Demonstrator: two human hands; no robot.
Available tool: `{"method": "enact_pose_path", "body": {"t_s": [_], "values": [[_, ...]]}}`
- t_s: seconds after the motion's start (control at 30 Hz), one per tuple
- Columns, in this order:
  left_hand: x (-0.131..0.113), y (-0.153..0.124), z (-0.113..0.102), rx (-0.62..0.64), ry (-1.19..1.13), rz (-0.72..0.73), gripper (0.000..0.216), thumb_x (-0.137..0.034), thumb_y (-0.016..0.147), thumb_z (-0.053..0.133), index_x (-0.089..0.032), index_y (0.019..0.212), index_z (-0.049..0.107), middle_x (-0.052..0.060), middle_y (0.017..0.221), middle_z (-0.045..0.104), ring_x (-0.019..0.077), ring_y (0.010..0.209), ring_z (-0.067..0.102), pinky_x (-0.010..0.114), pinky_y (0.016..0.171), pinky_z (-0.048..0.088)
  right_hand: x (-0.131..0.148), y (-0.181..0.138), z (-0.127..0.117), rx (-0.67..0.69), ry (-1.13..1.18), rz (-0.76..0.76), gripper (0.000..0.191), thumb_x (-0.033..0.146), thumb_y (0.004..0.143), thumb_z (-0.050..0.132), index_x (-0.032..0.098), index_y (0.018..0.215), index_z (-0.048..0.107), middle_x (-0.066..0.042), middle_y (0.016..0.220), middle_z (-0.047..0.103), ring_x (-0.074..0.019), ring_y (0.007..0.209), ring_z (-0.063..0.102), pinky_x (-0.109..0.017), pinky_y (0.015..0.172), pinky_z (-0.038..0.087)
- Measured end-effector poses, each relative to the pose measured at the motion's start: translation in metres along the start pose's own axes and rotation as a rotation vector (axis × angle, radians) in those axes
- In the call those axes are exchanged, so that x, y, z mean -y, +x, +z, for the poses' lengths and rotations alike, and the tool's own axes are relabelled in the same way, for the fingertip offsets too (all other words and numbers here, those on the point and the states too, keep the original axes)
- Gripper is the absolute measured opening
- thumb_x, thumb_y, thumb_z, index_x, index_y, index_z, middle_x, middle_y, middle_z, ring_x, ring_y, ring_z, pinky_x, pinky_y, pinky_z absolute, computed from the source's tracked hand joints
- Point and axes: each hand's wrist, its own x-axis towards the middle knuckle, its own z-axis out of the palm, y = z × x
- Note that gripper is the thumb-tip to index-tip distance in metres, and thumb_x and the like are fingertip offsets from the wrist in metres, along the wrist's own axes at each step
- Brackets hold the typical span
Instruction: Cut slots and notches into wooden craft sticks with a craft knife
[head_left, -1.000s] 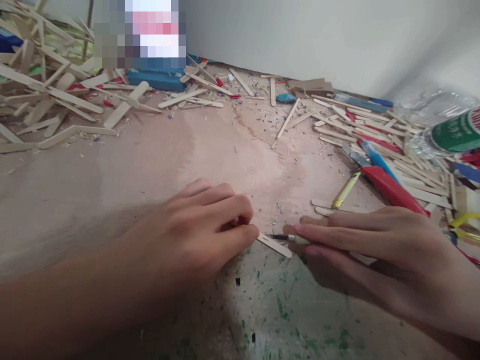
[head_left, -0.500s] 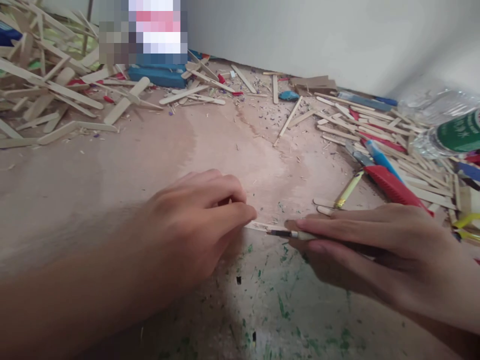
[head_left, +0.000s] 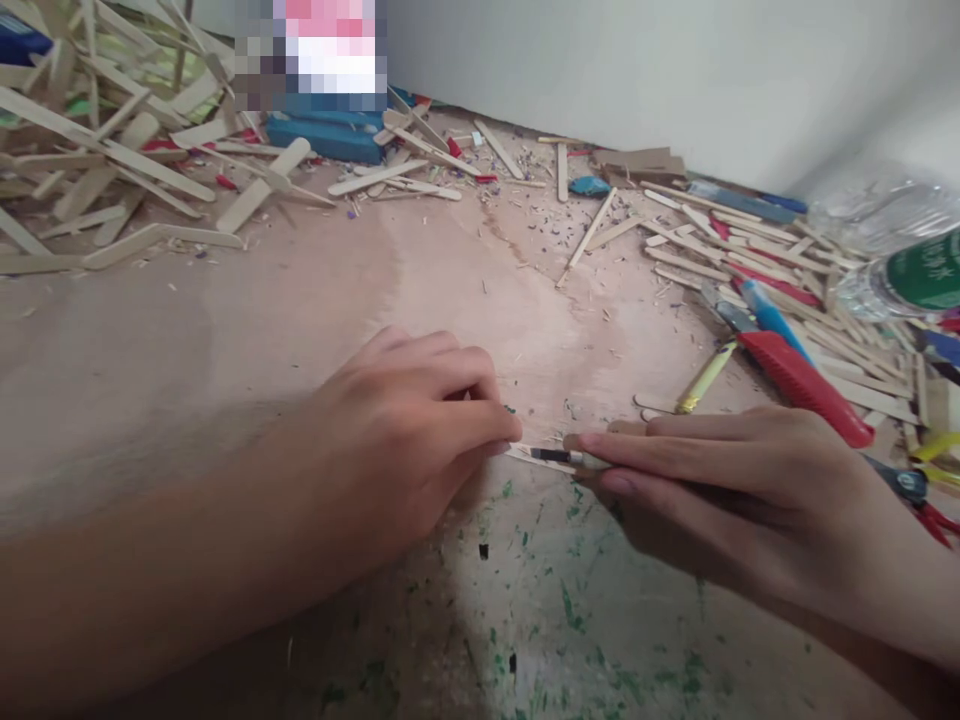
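Observation:
My left hand (head_left: 427, 430) rests on the table with its fingers curled, pinching the end of a thin pale wooden stick (head_left: 553, 466). Most of that stick is hidden under my fingers. Between the thumb and fingers of my right hand (head_left: 727, 480) is a slim craft knife (head_left: 553, 455) with a dark blade and a silver collar; its handle is mostly covered. The blade lies low along the stick, its tip just short of my left thumb. Beyond my right hand lies a yellow pencil-like rod (head_left: 706, 377).
Loose craft sticks (head_left: 135, 150) are heaped at the far left, more at the right. A red utility knife (head_left: 806, 388), dark-and-red scissors (head_left: 911, 485) and a clear bottle with a green label (head_left: 926, 270) are on the right. A blue block (head_left: 326, 138) stands near the white wall (head_left: 637, 70).
The knife in my right hand has slid a little left along the stick, closer to my left thumb. The whole view has shifted slightly.

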Motion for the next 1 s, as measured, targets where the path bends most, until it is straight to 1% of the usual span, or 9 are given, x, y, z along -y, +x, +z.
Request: {"method": "enact_pose_path", "body": {"t_s": [0.1, 0.2, 0.33, 0.47, 0.63, 0.7, 0.8, 0.9, 1.0], "values": [[0.004, 0.002, -0.006, 0.083, -0.044, 0.010, 0.038, -0.003, 0.121, 0.065, -0.025, 0.098, 0.086, -0.003, 0.103, 0.084, 0.0184, 0.098, 0.075, 0.036, 0.096, 0.050, -0.003, 0.000, 0.000, -0.017, 0.035, 0.010, 0.034, 0.029, 0.127, 0.082, 0.033, 0.157, 0.098, -0.009, 0.135, 0.101, -0.0275, 0.098, 0.102, -0.031, 0.074, 0.081], [0.007, 0.003, -0.007, 0.078, -0.074, 0.026, 0.042, -0.002, 0.120, 0.061, -0.024, 0.092, 0.084, -0.003, 0.098, 0.078, 0.0166, 0.090, 0.072, 0.034, 0.088, 0.050, -0.003, 0.003, -0.001, -0.024, 0.084, 0.007, 0.038, 0.025, 0.124, 0.086, 0.037, 0.159, 0.097, -0.006, 0.130, 0.102, -0.0239, 0.091, 0.100, -0.028, 0.074, 0.079], [0.008, 0.003, -0.003, 0.038, -0.058, 0.026, 0.045, -0.004, 0.117, 0.059, -0.023, 0.082, 0.080, -0.001, 0.087, 0.068, 0.0162, 0.078, 0.063, 0.033, 0.077, 0.048, 0.003, 0.006, -0.002, 0.016, 0.104, 0.054, 0.032, 0.030, 0.129, 0.082, 0.033, 0.155, 0.099, -0.003, 0.117, 0.103, -0.0193, 0.080, 0.096, -0.025, 0.065, 0.073], [0.008, 0.001, -0.001, 0.032, -0.025, 0.035, 0.042, -0.005, 0.114, 0.061, -0.024, 0.085, 0.084, -0.003, 0.080, 0.058, 0.0160, 0.071, 0.055, 0.031, 0.081, 0.053, 0.006, 0.003, 0.002, 0.023, 0.071, 0.073, 0.031, 0.032, 0.132, 0.077, 0.026, 0.150, 0.101, -0.008, 0.117, 0.102, -0.0217, 0.079, 0.096, -0.028, 0.063, 0.071], [0.009, 0.000, -0.001, 0.031, -0.043, 0.037, 0.041, -0.004, 0.114, 0.061, -0.023, 0.085, 0.084, -0.003, 0.081, 0.059, 0.0153, 0.071, 0.055, 0.032, 0.073, 0.047, -0.004, 0.000, 0.005, -0.054, -0.115, -0.158, 0.028, 0.025, 0.132, 0.076, 0.019, 0.151, 0.096, -0.005, 0.092, 0.095, -0.0126, 0.060, 0.077, -0.026, 0.056, 0.057], [0.010, 0.000, -0.002, 0.035, -0.044, 0.035, 0.040, -0.004, 0.114, 0.062, -0.023, 0.088, 0.085, -0.003, 0.083, 0.061, 0.0147, 0.073, 0.056, 0.032, 0.071, 0.043, -0.005, 0.000, 0.004, -0.043, -0.119, -0.186, 0.029, 0.026, 0.134, 0.074, 0.018, 0.153, 0.094, -0.006, 0.096, 0.096, -0.0116, 0.063, 0.080, -0.024, 0.056, 0.056], [0.009, 0.000, -0.003, 0.053, -0.041, 0.014, 0.042, -0.003, 0.117, 0.061, -0.022, 0.090, 0.087, -0.003, 0.085, 0.060, 0.0139, 0.074, 0.056, 0.032, 0.071, 0.040, -0.001, 0.003, 0.003, -0.003, -0.041, -0.096, 0.030, 0.028, 0.135, 0.073, 0.014, 0.150, 0.095, -0.009, 0.107, 0.100, -0.0125, 0.073, 0.089, -0.021, 0.059, 0.061], [0.008, 0.000, -0.004, 0.069, -0.042, 0.001, 0.042, -0.003, 0.118, 0.061, -0.021, 0.090, 0.087, -0.003, 0.085, 0.058, 0.0136, 0.075, 0.054, 0.033, 0.071, 0.037, 0.006, 0.004, 0.003, -0.023, 0.044, 0.014, 0.031, 0.032, 0.134, 0.076, 0.012, 0.140, 0.099, -0.005, 0.092, 0.097, -0.0099, 0.056, 0.078, -0.020, 0.049, 0.055], [0.007, -0.001, -0.004, 0.064, -0.048, 0.013, 0.042, -0.004, 0.118, 0.061, -0.020, 0.089, 0.087, -0.003, 0.085, 0.056, 0.0133, 0.076, 0.055, 0.033, 0.070, 0.036, 0.007, 0.003, 0.006, -0.035, 0.044, 0.031, 0.031, 0.034, 0.134, 0.076, 0.015, 0.140, 0.101, -0.007, 0.100, 0.100, -0.0137, 0.061, 0.084, -0.024, 0.058, 0.065]]}}
